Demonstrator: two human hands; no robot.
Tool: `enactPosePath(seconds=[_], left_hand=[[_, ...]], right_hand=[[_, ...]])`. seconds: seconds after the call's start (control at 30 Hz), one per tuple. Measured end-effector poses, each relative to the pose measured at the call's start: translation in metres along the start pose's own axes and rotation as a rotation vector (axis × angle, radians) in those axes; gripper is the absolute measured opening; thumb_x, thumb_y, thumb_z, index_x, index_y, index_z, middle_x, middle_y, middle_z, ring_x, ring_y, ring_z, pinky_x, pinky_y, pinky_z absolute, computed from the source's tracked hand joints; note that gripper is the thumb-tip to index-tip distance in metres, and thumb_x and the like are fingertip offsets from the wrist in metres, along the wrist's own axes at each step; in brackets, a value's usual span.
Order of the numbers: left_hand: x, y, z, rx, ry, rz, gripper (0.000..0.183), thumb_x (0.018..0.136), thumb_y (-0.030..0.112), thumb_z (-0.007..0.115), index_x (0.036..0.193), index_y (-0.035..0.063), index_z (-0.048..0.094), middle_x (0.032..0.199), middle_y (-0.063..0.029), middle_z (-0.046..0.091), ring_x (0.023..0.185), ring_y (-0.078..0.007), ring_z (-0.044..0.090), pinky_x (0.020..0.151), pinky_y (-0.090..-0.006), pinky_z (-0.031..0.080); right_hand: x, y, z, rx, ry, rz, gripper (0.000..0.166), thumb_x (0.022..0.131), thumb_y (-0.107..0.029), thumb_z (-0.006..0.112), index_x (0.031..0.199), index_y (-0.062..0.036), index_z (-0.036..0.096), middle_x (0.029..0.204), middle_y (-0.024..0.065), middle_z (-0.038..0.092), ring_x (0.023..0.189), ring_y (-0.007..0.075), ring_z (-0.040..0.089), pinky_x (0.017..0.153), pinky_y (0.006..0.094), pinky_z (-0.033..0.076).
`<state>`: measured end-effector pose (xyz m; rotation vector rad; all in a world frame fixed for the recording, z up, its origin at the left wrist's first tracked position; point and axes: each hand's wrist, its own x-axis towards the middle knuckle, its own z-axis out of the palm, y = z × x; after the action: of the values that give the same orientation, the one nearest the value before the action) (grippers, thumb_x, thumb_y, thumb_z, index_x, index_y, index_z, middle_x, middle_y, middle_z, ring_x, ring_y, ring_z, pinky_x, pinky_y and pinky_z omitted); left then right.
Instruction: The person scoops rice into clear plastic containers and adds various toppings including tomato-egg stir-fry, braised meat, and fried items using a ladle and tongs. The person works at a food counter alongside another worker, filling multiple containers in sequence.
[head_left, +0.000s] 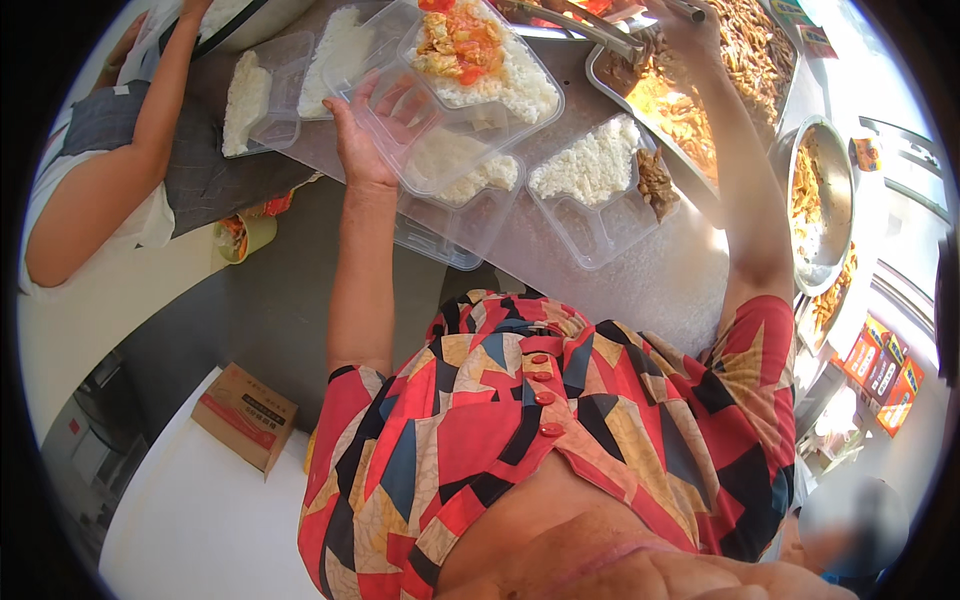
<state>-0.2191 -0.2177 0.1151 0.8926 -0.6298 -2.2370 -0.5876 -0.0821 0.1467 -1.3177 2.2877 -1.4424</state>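
My left hand (371, 139) supports a clear plastic compartment container (465, 135) from its left side and below. White rice (517, 97) and tomato with scrambled egg (461, 49) fill its far compartments; the near ones look bare. At the top edge, my right hand (679, 34) is closed around the metal handle (688, 9) of a utensil, whose far end is out of view. Beneath that arm lies a steel tray (600, 75) of saucy food. Metal tongs (577, 24) rest near the trays. Another container (592, 232) on the table holds rice and dark shredded food.
More rice containers (289, 124) stand left on the metal table (495, 232); one (469, 259) juts past its near edge. A co-worker's arm (161, 112) reaches toward a large rice pot (262, 22). A steel bowl (829, 255) sits right, a cardboard box (244, 416) lower left.
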Motion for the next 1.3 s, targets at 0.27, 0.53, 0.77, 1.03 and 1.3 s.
enactPosePath(seconds=[0.27,0.53,0.77,1.03,1.3], left_hand=[[-0.044,0.005,0.003,0.029,-0.055,-0.061,0.085,0.077,0.074,0.040,0.135,0.0125,0.032,0.116,-0.0165,0.052,0.106,-0.0365,0.053,0.080,-0.0576,0.049],[-0.068,0.005,-0.027,-0.050,-0.242,-0.192,0.077,0.085,0.067,0.035,0.139,0.0120,0.030,0.131,-0.0155,0.043,0.120,-0.0357,0.044,0.092,-0.0554,0.042],[-0.092,-0.024,-0.025,0.091,-0.060,-0.190,0.077,0.083,0.069,0.035,0.137,0.0134,0.032,0.119,-0.0143,0.051,0.109,-0.0350,0.050,0.084,-0.0541,0.046],[-0.080,-0.068,-0.015,0.025,-0.104,-0.341,0.079,0.081,0.071,0.038,0.135,0.0138,0.031,0.114,-0.0158,0.054,0.099,-0.0365,0.057,0.075,-0.0546,0.052],[-0.080,-0.126,-0.001,-0.002,-0.272,-0.574,0.078,0.082,0.069,0.038,0.134,0.0123,0.031,0.111,-0.0181,0.055,0.098,-0.0335,0.059,0.073,-0.0496,0.053]], right_hand=[[-0.105,-0.022,-0.031,-0.487,0.312,0.022,0.010,0.081,-0.001,0.058,0.089,-0.0033,0.064,0.084,0.0090,0.065,0.073,0.0198,0.064,0.065,0.0265,0.050],[-0.025,-0.094,0.061,-1.086,-0.754,-0.142,0.021,0.082,-0.018,0.052,0.086,-0.0117,0.071,0.084,0.0067,0.068,0.082,0.0185,0.065,0.070,0.0351,0.050],[0.007,-0.092,0.123,-1.054,-0.737,0.007,0.021,0.075,-0.016,0.066,0.095,-0.0144,0.071,0.097,0.0051,0.069,0.088,0.0192,0.066,0.064,0.0374,0.052],[0.006,-0.095,0.097,-0.513,-0.579,-0.294,0.017,0.077,-0.014,0.056,0.083,-0.0017,0.066,0.074,0.0182,0.064,0.069,0.0322,0.064,0.056,0.0417,0.049],[-0.061,-0.083,-0.036,-0.545,-0.391,0.031,0.026,0.081,-0.022,0.059,0.074,0.0017,0.053,0.069,0.0178,0.053,0.066,0.0316,0.053,0.060,0.0417,0.041]])
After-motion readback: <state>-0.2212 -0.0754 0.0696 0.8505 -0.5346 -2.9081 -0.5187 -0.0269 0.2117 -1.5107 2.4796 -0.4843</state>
